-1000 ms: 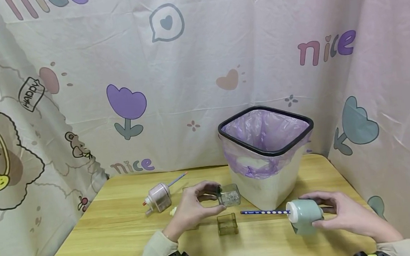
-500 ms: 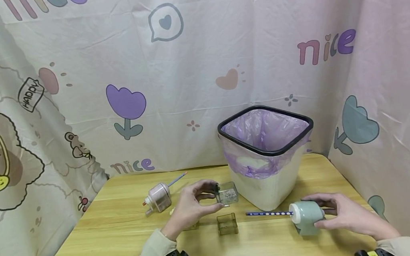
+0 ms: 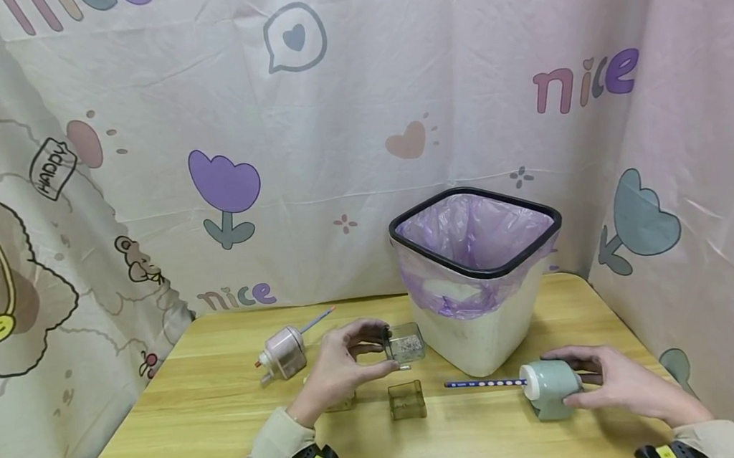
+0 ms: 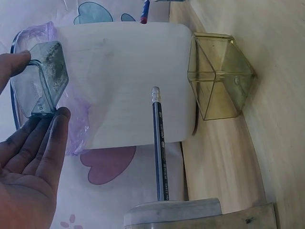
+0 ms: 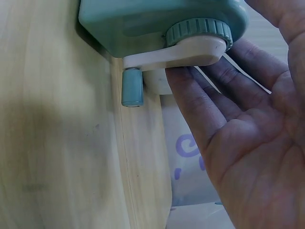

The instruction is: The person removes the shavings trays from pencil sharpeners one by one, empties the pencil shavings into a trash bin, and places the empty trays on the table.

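My left hand (image 3: pixel 336 375) pinches a smoky clear shavings box (image 3: pixel 405 344) between thumb and fingers, raised in front of the trash bin. Grey shavings show inside it in the left wrist view. My right hand (image 3: pixel 625 385) grips a green crank pencil sharpener (image 3: pixel 551 388) by its rear end. A blue spotted pencil (image 3: pixel 486 384) sticks out of the sharpener's front, pointing left. In the right wrist view, fingers lie at the white crank arm (image 5: pixel 176 55) with its green knob (image 5: pixel 132 86). A second clear drawer (image 3: pixel 407 400), yellowish, rests on the table between the hands.
A white trash bin (image 3: pixel 473 339) with a purple liner and black rim stands at the back right. A pinkish sharpener (image 3: pixel 285 352) with a pencil lies at the left. Another sharpener (image 4: pixel 171 214) holding a dark pencil (image 4: pixel 159 143) is mostly hidden behind my left hand.
My right hand and the green sharpener have shifted slightly right. My left hand has moved slightly left and up with the shavings box. Both holds stay the same.
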Motion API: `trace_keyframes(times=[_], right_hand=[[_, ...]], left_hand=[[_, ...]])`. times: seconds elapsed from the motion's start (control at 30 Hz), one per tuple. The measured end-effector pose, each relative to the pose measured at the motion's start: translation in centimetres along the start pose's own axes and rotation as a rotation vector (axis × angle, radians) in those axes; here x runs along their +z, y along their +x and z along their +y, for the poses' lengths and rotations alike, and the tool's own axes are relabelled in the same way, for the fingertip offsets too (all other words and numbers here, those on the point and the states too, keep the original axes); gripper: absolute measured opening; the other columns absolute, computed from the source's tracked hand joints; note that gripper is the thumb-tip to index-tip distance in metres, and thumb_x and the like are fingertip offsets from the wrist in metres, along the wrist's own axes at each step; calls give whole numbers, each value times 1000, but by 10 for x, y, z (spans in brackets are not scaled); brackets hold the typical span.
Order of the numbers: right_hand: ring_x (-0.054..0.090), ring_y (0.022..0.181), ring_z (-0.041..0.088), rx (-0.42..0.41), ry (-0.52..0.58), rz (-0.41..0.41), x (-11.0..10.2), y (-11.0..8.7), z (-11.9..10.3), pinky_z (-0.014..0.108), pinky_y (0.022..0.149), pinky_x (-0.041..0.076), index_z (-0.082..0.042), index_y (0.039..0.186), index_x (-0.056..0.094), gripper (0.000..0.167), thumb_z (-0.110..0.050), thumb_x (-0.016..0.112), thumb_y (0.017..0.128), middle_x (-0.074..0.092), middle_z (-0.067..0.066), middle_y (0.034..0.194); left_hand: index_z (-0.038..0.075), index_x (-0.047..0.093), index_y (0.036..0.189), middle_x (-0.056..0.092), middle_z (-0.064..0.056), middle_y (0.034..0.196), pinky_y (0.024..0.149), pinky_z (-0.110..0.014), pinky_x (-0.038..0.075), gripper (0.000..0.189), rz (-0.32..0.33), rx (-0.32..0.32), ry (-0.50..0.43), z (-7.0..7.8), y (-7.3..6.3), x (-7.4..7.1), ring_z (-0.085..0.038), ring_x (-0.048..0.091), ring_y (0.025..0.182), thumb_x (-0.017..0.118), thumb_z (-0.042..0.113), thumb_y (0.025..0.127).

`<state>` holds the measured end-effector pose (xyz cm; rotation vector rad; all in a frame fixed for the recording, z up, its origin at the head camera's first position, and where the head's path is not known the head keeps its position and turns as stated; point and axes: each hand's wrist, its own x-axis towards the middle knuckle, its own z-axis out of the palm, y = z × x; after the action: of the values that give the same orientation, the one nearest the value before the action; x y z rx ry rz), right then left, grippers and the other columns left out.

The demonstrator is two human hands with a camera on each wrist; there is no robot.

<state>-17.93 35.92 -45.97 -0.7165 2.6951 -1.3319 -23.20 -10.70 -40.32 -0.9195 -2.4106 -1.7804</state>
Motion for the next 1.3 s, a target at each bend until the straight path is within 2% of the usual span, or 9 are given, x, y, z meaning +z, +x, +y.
trace_keyframes(times=[0.2, 0.4, 0.57, 0.8, 1.0, 1.13, 1.3], right_hand=[[62, 112, -7, -1, 45, -21, -1, 2, 2, 16, 90, 57, 2, 141, 64, 59, -10, 85, 87, 73, -4, 128], [61, 113, -9, -10, -28, 3, 0, 3, 1, 16, 90, 56, -2, 139, 66, 60, -13, 88, 85, 74, -1, 127], [61, 111, -8, 13, -60, 1, 0, 5, -1, 17, 88, 56, -4, 139, 67, 60, -16, 88, 84, 75, 3, 127], [60, 111, -8, 43, -22, -33, -1, 7, -4, 17, 88, 56, -2, 141, 65, 61, -16, 86, 86, 72, 11, 131], [59, 112, -8, 45, 21, -55, -2, 8, -4, 17, 89, 55, 0, 141, 64, 61, -14, 85, 86, 70, 14, 133], [61, 112, -6, 27, 60, -60, -2, 7, -2, 17, 89, 56, 2, 141, 63, 60, -12, 85, 87, 70, 11, 133], [62, 111, -4, 10, 100, -63, -3, 7, -1, 17, 90, 57, 5, 141, 61, 61, -9, 84, 87, 70, 6, 131]], left_hand=[[6, 68, 134, 75, -13, 128, 102, -33, 63, 60, 8, -9, 11, 1, 0, -1, -22, 77, 110, 94, 10, 80], [3, 67, 136, 74, -16, 131, 101, -30, 63, 63, 9, -34, 15, 1, 1, -1, -23, 77, 111, 94, 11, 80], [1, 66, 137, 73, -21, 131, 100, -29, 63, 61, 10, -17, 13, 0, 2, -3, -28, 77, 113, 93, 9, 82], [1, 67, 136, 72, -23, 131, 101, -31, 63, 60, 20, -9, 10, -1, 3, -6, -33, 76, 114, 92, 11, 83], [1, 67, 136, 73, -18, 131, 101, -33, 63, 61, 33, -8, 5, 3, 5, -8, -29, 76, 115, 93, 9, 81], [5, 68, 136, 74, -15, 132, 103, -30, 62, 60, 42, -14, 16, 7, 6, -11, -26, 76, 115, 93, 8, 81], [4, 68, 136, 73, -15, 132, 103, -30, 62, 59, 40, -1, 32, 11, 9, -15, -28, 75, 115, 92, 8, 82]])
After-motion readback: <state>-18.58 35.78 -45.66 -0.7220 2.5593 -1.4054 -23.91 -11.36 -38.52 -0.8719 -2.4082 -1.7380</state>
